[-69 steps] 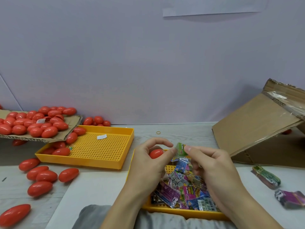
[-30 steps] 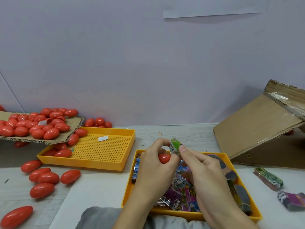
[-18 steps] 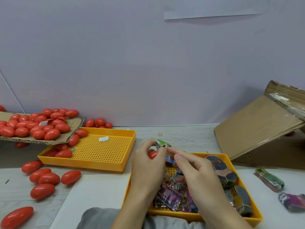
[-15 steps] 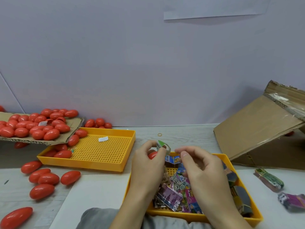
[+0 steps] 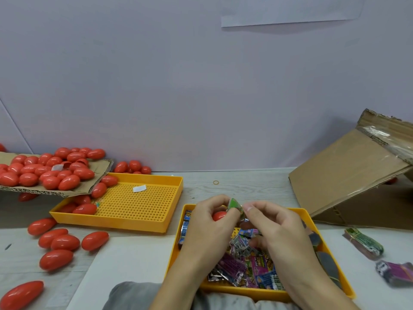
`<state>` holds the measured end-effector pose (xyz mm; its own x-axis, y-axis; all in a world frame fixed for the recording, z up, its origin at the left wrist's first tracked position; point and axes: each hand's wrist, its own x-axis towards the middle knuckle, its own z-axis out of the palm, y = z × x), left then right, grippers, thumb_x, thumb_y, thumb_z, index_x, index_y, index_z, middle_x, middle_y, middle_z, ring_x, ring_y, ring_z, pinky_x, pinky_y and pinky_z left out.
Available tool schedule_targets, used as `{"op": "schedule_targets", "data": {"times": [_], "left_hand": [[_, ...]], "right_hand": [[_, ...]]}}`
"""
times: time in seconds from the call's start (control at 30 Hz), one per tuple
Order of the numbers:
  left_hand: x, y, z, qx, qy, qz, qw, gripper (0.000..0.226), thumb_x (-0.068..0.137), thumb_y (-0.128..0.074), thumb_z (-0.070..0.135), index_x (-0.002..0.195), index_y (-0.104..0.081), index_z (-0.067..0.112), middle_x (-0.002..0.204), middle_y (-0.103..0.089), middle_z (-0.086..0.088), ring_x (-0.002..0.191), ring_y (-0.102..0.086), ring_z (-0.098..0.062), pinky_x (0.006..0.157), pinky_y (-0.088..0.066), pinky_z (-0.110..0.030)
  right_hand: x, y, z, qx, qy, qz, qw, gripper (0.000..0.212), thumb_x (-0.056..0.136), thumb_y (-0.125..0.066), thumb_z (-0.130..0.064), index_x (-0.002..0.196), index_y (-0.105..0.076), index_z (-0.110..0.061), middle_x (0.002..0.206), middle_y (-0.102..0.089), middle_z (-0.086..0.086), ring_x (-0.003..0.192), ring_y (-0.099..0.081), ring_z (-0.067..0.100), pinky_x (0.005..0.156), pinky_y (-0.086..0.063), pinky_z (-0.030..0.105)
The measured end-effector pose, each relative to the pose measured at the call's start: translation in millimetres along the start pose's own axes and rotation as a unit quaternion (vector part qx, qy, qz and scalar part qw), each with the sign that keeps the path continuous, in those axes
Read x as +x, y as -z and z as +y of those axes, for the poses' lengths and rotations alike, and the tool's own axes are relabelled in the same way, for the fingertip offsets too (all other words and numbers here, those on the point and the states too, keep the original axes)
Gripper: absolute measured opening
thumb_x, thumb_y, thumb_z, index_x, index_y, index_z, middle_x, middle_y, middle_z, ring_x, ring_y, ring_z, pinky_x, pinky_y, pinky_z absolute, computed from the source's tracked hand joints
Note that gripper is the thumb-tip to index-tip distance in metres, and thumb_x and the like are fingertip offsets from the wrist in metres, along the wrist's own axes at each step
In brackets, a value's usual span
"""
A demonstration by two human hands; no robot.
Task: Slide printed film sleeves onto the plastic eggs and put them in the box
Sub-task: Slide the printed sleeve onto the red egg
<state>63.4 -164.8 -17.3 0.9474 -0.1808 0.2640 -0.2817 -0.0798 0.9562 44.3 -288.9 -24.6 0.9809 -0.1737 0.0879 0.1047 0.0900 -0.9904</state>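
My left hand [image 5: 207, 227] grips a red plastic egg [image 5: 219, 216] above the near yellow tray [image 5: 308, 217]. A green printed film sleeve [image 5: 235, 205] sits at the egg's tip, pinched between my left thumb and the fingertips of my right hand [image 5: 274, 229]. The near tray holds several loose colourful sleeves [image 5: 250, 260]. The cardboard box [image 5: 348, 177] lies tipped on its side at the right, its opening mostly out of view.
A second yellow perforated tray [image 5: 138, 204] sits left of centre with a few eggs in it. Many red eggs [image 5: 44, 171] lie on a cardboard flap, others loose on the table [image 5: 58, 245]. Two sleeve bundles [image 5: 366, 243] lie at the right.
Both hands stayed over the near tray. The green sleeve was turned and brought against the tip of the egg, and my right fingers came back to pinch it.
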Motion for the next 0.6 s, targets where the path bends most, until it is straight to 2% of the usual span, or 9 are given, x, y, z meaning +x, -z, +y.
{"op": "schedule_targets", "data": {"times": [0.13, 0.23, 0.3, 0.43, 0.53, 0.6], "left_hand": [[-1.2, 0.7, 1.3, 0.012, -0.006, -0.03, 0.999, 0.029, 0.091, -0.058, 0.015, 0.067, -0.066, 0.028, 0.049, -0.049, 0.015, 0.045, -0.041, 0.001, 0.044, -0.033, -0.01], [-2.4, 1.2, 0.9, 0.021, -0.003, -0.049, 0.999, 0.021, 0.092, -0.058, 0.011, 0.08, -0.071, 0.021, 0.053, -0.052, 0.009, 0.046, -0.039, -0.003, 0.044, -0.033, -0.014], [-1.9, 1.0, 0.2, 0.018, 0.0, -0.03, 0.999, 0.018, 0.094, -0.06, 0.012, 0.084, -0.072, 0.021, 0.055, -0.057, 0.004, 0.046, -0.043, -0.003, 0.046, -0.035, -0.015], [0.2, 1.0, -1.7, -0.023, 0.036, 0.044, 0.998, 0.018, 0.092, -0.059, 0.009, 0.087, -0.074, 0.017, 0.048, -0.051, 0.012, 0.042, -0.039, -0.002, 0.039, -0.032, -0.013], [0.9, 1.0, -2.3, -0.037, 0.053, 0.057, 0.996, 0.019, 0.091, -0.057, 0.007, 0.085, -0.074, 0.013, 0.047, -0.05, 0.012, 0.04, -0.04, 0.0, 0.037, -0.031, -0.013], [1.2, 1.0, -3.0, -0.03, 0.055, 0.061, 0.996, 0.016, 0.091, -0.059, 0.008, 0.084, -0.073, 0.014, 0.047, -0.051, 0.012, 0.04, -0.04, 0.0, 0.038, -0.032, -0.012]], "right_hand": [[1.3, 2.8, 1.0, 0.029, -0.052, -0.028, 0.998, 0.012, 0.085, -0.068, -0.028, 0.079, -0.075, -0.021, 0.081, -0.073, -0.001, 0.077, -0.066, 0.006, 0.062, -0.046, 0.029], [2.3, 4.9, -0.1, 0.053, -0.069, -0.035, 0.996, 0.015, 0.086, -0.066, -0.025, 0.077, -0.075, -0.018, 0.078, -0.073, -0.002, 0.072, -0.065, 0.004, 0.063, -0.045, 0.031], [3.3, 5.9, 0.4, 0.056, -0.074, -0.028, 0.995, 0.015, 0.086, -0.066, -0.026, 0.076, -0.077, -0.02, 0.076, -0.071, -0.006, 0.073, -0.063, 0.004, 0.066, -0.045, 0.032], [3.1, 5.1, 1.9, 0.029, -0.07, -0.041, 0.996, 0.014, 0.083, -0.07, -0.033, 0.081, -0.078, -0.022, 0.077, -0.066, -0.007, 0.085, -0.057, 0.012, 0.066, -0.045, 0.033], [1.8, 4.8, 1.6, 0.009, -0.071, -0.062, 0.995, 0.031, 0.075, -0.071, -0.044, 0.086, -0.075, -0.015, 0.08, -0.063, -0.003, 0.083, -0.056, 0.012, 0.067, -0.045, 0.032], [1.9, 4.9, 0.8, 0.008, -0.058, -0.047, 0.997, 0.022, 0.081, -0.072, -0.04, 0.083, -0.075, -0.018, 0.078, -0.063, -0.003, 0.077, -0.055, 0.009, 0.065, -0.045, 0.031]]}}
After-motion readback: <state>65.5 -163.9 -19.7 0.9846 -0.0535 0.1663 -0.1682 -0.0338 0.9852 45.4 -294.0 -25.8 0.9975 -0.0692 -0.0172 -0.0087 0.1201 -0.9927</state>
